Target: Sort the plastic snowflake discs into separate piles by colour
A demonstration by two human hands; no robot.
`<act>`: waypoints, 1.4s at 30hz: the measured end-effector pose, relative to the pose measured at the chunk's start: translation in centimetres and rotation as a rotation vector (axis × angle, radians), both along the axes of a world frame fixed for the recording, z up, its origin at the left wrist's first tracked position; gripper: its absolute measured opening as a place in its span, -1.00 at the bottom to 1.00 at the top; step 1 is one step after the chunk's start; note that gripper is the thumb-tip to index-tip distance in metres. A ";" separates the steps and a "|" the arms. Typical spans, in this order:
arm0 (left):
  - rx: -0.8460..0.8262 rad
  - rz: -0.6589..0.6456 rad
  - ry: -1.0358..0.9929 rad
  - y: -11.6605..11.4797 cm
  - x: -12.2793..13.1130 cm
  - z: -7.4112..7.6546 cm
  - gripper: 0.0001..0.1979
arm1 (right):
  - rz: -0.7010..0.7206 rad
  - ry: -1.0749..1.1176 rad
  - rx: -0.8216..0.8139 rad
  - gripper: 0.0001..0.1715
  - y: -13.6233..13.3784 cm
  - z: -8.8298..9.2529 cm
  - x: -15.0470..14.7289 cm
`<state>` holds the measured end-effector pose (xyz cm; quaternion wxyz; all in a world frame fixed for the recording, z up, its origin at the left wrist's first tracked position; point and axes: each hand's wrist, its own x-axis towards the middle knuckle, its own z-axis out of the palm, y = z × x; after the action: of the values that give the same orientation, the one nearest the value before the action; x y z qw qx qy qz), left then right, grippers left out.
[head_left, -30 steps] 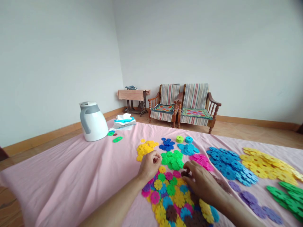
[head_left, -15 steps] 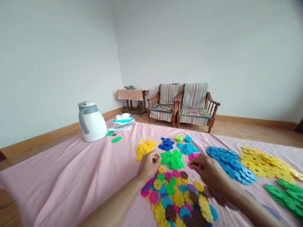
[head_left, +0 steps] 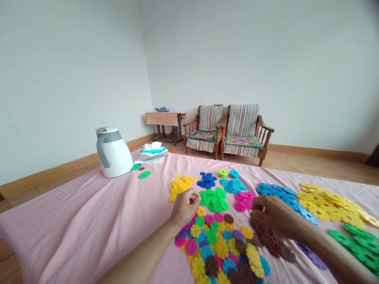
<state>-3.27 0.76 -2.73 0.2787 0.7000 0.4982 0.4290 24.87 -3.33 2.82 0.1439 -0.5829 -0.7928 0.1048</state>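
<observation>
Plain pale walls [head_left: 251, 51] and two covered wooden chairs [head_left: 242, 122] at the back, with a wrinkly pink cloth [head_left: 89, 225] up front carrying all the stuff. Going left to right: a white jug [head_left: 118, 157] stands near the cloth's far left edge, lid [head_left: 107, 129] on, so no telling what's inside. Near it, along the far edge, is a tissue box [head_left: 155, 153] with a white tissue [head_left: 152, 146] poking out. Next, a yellow pile of flower-shaped discs [head_left: 178, 186], with the left hand [head_left: 186, 205] just in front, fingers curled in together; can't tell if a disc is pinched in there. A mixed heap [head_left: 222, 249] spreads toward the near edge, with a green pile [head_left: 213, 200] beyond it. These discs look like light, stiff plastic, probably slippery when stacked, hardly fragile; the notched rim seems the easy spot to grab. Then a pink pile [head_left: 244, 200], and the right hand [head_left: 271, 213] at the far end of a brown pile [head_left: 272, 241], fingers bent down, grip hidden. Farther right: a blue pile [head_left: 275, 190], a big yellow pile [head_left: 331, 204] and a big green pile [head_left: 359, 242].
</observation>
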 end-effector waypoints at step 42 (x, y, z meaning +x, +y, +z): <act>0.040 -0.004 0.045 -0.1 0.0 0.0 -0.87 | 0.088 -0.056 -0.096 -0.70 -1.7 -1.7 -2.9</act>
<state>-3.24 0.67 -2.70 0.2542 0.7159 0.4943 0.4225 21.95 -5.04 1.15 0.0889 -0.5566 -0.8153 0.1328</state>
